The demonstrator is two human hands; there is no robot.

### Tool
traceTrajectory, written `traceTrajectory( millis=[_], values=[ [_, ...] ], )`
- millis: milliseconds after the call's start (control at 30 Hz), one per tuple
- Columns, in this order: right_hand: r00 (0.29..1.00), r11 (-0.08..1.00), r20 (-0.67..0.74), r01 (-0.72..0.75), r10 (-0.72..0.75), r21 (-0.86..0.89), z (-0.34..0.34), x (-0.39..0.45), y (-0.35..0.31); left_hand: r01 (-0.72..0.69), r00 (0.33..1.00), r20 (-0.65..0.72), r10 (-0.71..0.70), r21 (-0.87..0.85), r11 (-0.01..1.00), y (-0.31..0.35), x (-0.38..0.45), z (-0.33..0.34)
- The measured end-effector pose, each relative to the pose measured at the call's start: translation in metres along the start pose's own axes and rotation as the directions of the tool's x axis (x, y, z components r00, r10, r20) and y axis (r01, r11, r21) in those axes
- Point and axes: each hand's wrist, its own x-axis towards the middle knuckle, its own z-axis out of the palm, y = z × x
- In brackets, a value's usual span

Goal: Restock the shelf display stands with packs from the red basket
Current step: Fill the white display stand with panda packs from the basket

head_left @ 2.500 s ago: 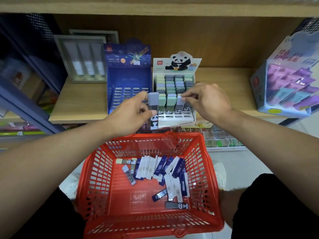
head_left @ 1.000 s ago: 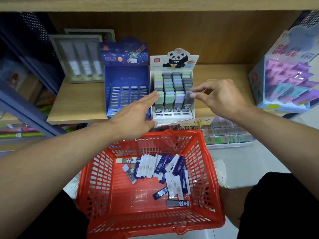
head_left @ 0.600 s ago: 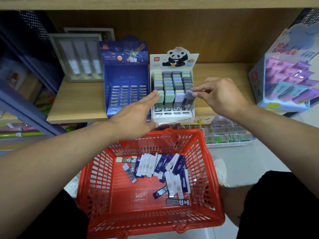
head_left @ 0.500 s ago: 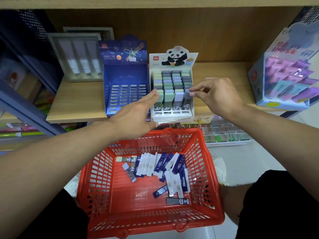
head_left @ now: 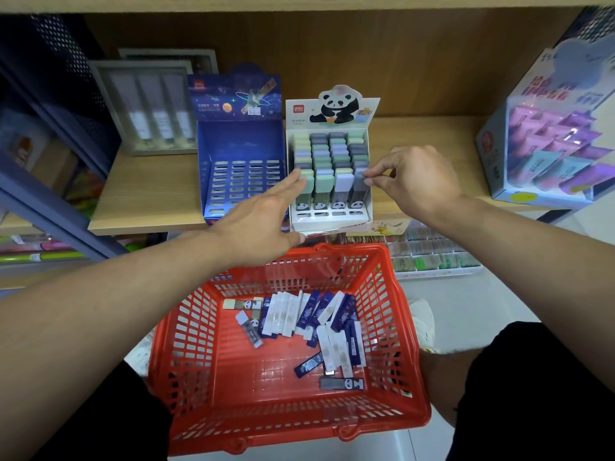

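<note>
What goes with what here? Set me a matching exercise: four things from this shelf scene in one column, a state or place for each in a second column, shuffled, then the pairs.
1. blue display stand
2. panda display stand
3. left hand
4. right hand

A. pinches a grey pack in the front row
B. slots bare
C. fingers straight, touching a green pack
D. nearly full of pastel packs

Pairs: 1-B, 2-D, 3-C, 4-A

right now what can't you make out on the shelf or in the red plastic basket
- Head view: lower front slots of the blue cardboard display stand, hidden behind the left hand.
- Print on the white panda display stand: too small to read.
- Purple box of packs: cut off by the right edge.
- Bottom layer of packs in the red plastic basket: covered by overlapping packs.
- Grey framed boxes: blurred.
</note>
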Motion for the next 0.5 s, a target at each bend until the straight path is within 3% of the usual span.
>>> traceTrajectory(
  millis=[500],
  values=[
    [0.998, 0.996, -0.009, 0.058, -0.059, -0.07, -0.0047, -0.009, -0.0056, -0.002, 0.999, -0.035, 0.003, 0.015, 1.0, 0.0007, -0.0042, -0.0064]
  ],
)
